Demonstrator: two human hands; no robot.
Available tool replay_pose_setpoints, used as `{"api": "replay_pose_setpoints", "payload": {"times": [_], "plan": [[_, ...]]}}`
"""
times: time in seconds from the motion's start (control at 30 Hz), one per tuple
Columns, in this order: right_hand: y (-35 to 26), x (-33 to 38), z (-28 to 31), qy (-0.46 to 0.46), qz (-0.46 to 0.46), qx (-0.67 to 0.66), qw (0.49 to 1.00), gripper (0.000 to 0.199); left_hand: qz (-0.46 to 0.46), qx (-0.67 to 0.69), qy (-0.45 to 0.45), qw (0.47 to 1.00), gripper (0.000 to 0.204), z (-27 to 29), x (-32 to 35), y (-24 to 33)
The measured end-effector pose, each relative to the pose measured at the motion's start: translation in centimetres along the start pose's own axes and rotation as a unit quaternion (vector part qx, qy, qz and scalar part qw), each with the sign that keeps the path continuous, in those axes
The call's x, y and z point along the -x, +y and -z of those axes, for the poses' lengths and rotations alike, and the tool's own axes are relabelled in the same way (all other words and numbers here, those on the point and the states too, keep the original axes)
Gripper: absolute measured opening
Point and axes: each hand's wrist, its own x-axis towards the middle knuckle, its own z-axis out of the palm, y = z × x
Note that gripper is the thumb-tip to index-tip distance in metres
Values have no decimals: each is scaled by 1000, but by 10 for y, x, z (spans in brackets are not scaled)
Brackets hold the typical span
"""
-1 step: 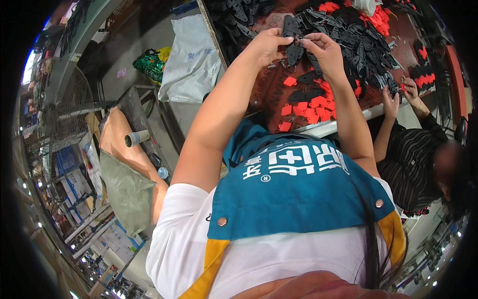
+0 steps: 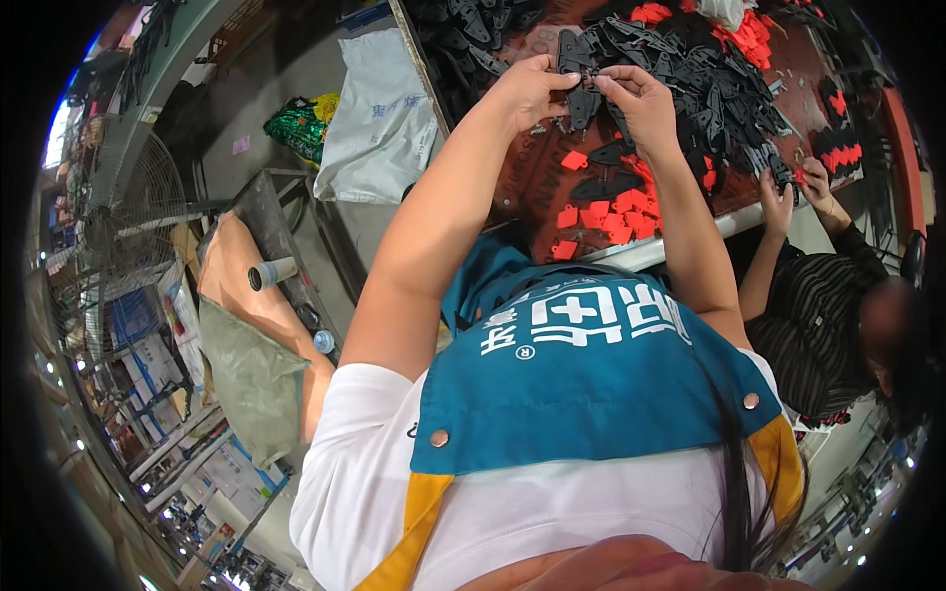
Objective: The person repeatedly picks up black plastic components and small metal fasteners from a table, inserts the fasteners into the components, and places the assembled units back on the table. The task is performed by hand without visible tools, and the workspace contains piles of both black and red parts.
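Observation:
My left hand [image 2: 530, 91] and my right hand [image 2: 642, 98] meet over a brown table [image 2: 532, 177], both pinching one flat black plastic part [image 2: 581, 91] between the fingertips. A big heap of similar black parts [image 2: 714, 84] lies just behind and to the right of my hands. Small red plastic pieces [image 2: 603, 215] are scattered on the table below my hands, near its front edge. More red pieces [image 2: 749, 34] lie at the far side.
At the right, another person in a dark striped top [image 2: 818, 325] has their hands [image 2: 793, 182] on the parts. A white sack [image 2: 379, 113] and a green bag [image 2: 301, 123] lie on the floor at the left, near a standing fan [image 2: 118, 236] and a padded bench [image 2: 246, 295].

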Motion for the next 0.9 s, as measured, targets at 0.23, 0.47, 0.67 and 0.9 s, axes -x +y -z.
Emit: {"api": "replay_pose_setpoints", "payload": {"times": [0.23, 0.47, 0.67, 0.9], "plan": [[8, 2, -12, 52, 3, -39, 998, 15, 1, 22, -27, 999, 17, 2, 0, 0], [4, 2, -21, 73, -44, -93, 992, 14, -52, 21, -5, 998, 26, -4, 0, -4], [7, -6, -5, 95, -29, -44, 994, 18, -82, -83, 43, 992, 40, -12, -1, -6], [35, -18, 62, 267, 273, 511, 770, 17, -152, 72, 226, 960, 40, 15, -3, 6]]}}
